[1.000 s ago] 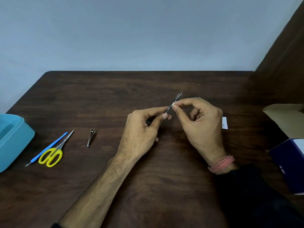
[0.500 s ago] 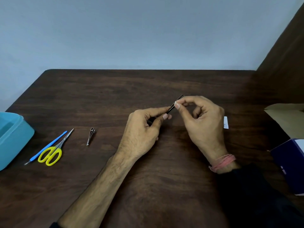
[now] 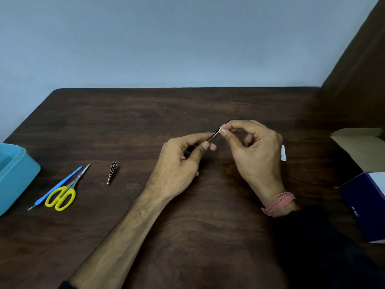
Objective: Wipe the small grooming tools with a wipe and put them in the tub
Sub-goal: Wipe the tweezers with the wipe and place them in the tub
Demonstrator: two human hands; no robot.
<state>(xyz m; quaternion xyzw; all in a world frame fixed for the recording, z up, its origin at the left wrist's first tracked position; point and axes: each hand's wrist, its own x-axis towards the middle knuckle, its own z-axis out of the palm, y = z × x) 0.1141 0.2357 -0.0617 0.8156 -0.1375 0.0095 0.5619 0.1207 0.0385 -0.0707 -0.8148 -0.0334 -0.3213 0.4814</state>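
Metal tool [image 3: 214,137], thin, tilted; left hand [image 3: 183,161] grips, right hand [image 3: 254,151] fingers pinch it.

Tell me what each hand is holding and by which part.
Both hold one thin metal tool: the left hand grips its lower end, the right hand pinches its upper part between thumb and forefinger.

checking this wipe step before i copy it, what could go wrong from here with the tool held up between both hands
1. The thin metal tool is only pinched by the left hand at its lower end while the right hand rubs its tip; a hard stroke might pull it loose onto the table.
2. The blue tub sits far left, past the yellow scissors and nail clipper, so carrying it over could knock them.
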